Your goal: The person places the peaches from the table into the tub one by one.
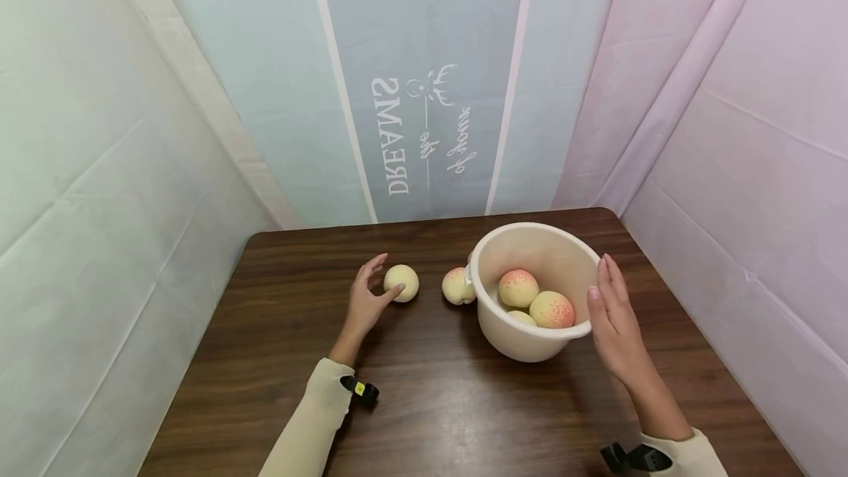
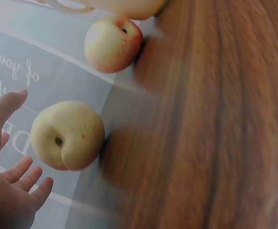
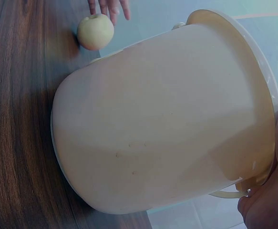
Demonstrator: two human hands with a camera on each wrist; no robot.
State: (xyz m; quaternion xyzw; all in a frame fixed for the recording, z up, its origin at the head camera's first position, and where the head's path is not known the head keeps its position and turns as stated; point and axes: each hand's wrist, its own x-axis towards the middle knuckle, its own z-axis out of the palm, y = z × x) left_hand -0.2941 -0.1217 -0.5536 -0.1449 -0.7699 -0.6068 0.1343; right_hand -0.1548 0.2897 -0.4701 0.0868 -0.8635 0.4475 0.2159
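My left hand is beside a pale yellow peach, thumb and fingers spread around its near side. The left wrist view shows a gap between the fingers and that peach. A second peach, flushed red, lies between it and a cream plastic bucket. Inside the bucket are two red-speckled peaches and part of a paler one. My right hand rests with straight fingers against the bucket's right rim. In the right wrist view the bucket hides most of what is behind it.
The dark wood-grain table has rounded far corners. A printed cloth with lettering hangs behind its back edge. White fabric walls stand at both sides. A handle hangs at the bucket's rim.
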